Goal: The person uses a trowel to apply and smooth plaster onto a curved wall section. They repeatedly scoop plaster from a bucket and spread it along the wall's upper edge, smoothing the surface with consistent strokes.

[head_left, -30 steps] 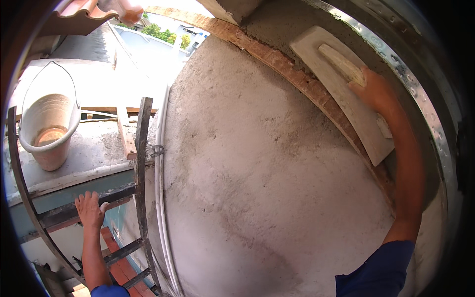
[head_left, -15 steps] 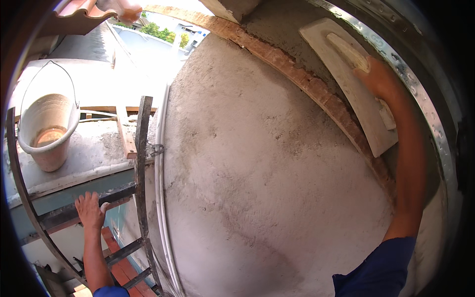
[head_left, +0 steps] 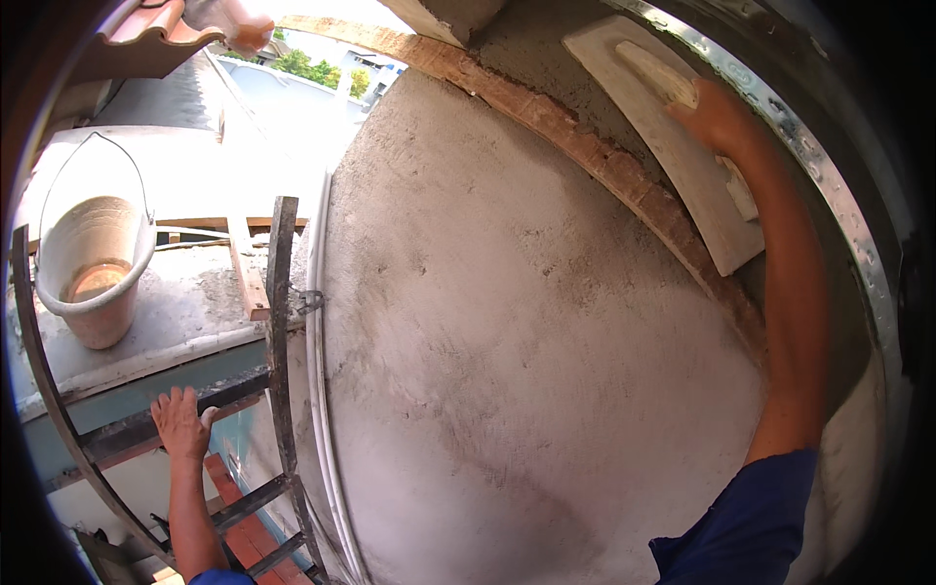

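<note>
Right hand is clamped on handle of long pale float, upper right, float is against dark grey plaster between reddish-brown strip and shiny metal strip; left hand lies on black ladder rung, fingers extended, thumb spread away; pale bucket with raised wire bail stands on ledge at left, beyond left hand

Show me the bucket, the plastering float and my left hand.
Bucket [head_left: 103, 326], head view: its outer wall.
Plastering float [head_left: 663, 148], head view: its flat board.
Left hand [head_left: 184, 427], head view: its back.
</note>
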Demonstrator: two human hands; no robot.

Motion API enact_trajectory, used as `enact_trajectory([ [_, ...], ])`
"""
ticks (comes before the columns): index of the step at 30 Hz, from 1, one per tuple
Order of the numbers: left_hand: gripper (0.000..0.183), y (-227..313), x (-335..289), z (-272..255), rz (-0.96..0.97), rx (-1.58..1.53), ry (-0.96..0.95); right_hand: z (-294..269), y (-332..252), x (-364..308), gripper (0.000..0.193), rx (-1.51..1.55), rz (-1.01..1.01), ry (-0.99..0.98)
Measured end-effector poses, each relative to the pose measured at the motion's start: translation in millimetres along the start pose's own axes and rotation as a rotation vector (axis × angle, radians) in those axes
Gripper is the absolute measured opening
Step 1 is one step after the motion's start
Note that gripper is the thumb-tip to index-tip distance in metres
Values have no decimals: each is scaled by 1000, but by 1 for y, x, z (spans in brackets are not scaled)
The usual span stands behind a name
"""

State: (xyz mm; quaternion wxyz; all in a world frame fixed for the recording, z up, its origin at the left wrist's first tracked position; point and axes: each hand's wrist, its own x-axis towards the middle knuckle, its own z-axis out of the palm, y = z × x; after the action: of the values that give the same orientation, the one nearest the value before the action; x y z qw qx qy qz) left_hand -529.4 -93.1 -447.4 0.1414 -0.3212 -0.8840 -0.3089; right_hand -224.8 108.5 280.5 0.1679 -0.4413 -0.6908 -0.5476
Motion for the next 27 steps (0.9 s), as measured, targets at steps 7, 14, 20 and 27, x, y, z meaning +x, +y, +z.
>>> enact_trajectory([
  [7,47,4,2,-10,12,34,7,20,-62,-51,62,-8,-154,-36],
  [14,48,3,0,0,30,39,-4,12,-64,46,69,-41,-83,-32],
  [20,48,2,0,1,-8,41,-2,18,-15,47,65,0,-93,96],
  [27,49,9,2,-13,7,74,23,7,-44,69,66,76,-79,46],
])
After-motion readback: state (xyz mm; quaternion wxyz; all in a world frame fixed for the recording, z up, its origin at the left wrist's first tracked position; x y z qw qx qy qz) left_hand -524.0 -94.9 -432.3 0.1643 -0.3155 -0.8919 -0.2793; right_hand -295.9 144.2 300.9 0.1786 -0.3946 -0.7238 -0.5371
